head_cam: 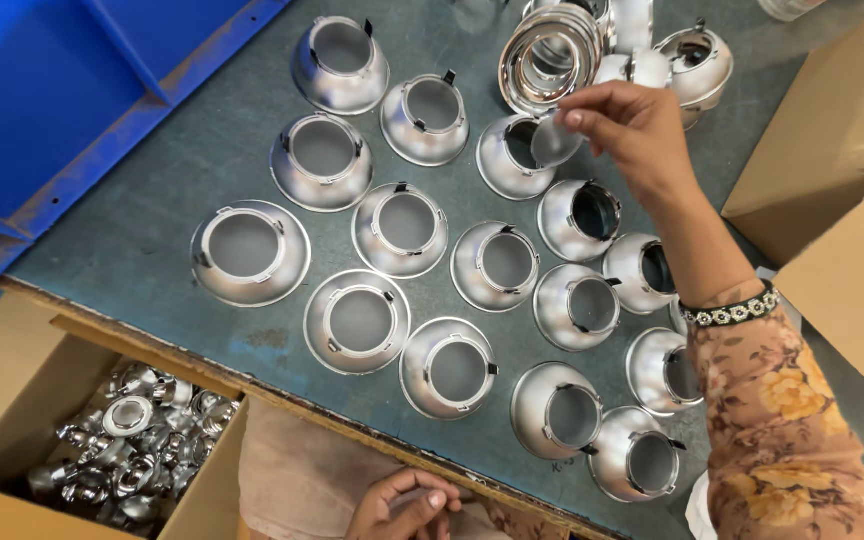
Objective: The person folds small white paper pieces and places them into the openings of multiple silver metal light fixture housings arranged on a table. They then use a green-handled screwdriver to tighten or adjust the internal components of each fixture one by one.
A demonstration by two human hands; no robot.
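Several silver bell-shaped metal reflector cups [407,230] stand mouth-down across a grey-green table [152,230]. My right hand [632,125] reaches out over the far side and pinches a small round translucent disc [555,140] between thumb and fingertips, right above the opening of one cup [512,160]. My left hand [402,505] rests low at the table's near edge, fingers curled loosely on a beige cloth, holding nothing that I can see. My right forearm wears a floral sleeve and a beaded bracelet.
A stack of shiny chrome rings [550,55] stands at the back. A cardboard box [12,400] of small chrome parts sits at the lower left, another open carton [842,150] at the right. A blue plastic bin [52,110] lies upper left.
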